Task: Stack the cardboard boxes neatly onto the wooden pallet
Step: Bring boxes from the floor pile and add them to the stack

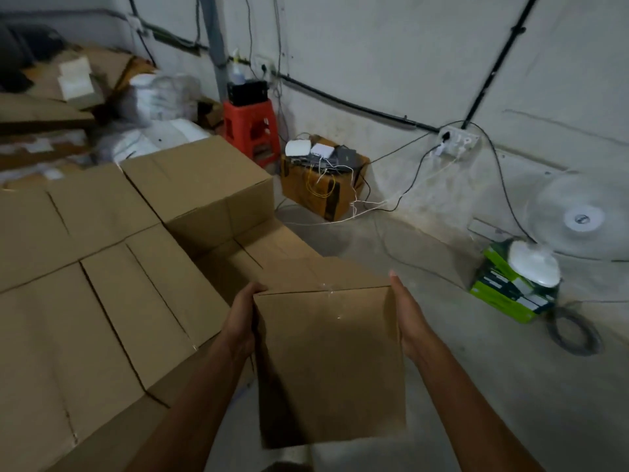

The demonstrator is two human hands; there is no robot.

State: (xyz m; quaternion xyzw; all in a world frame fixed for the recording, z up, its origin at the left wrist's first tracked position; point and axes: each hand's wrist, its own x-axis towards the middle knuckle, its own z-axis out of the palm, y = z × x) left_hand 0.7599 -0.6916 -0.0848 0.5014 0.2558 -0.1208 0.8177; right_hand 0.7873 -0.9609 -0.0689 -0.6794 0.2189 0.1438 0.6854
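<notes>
I carry a plain brown cardboard box (326,362) between both hands, low in the middle of the view. My left hand (243,321) lies against its left side, with the fingertips curling over the far top corner. My right hand (406,315) presses flat on the right side, fingers straight. To the left is a stack of several larger cardboard boxes (102,267), and one more box (204,185) sits higher at the back. A lower box (272,247) lies just beyond the one I hold. The wooden pallet is hidden.
Bare concrete floor (476,386) lies to the right. A green carton with a white object (517,284), a white fan (582,216) and a coiled cable (575,332) are on the right. A red stool (250,131) and a box with routers (323,182) stand by the wall.
</notes>
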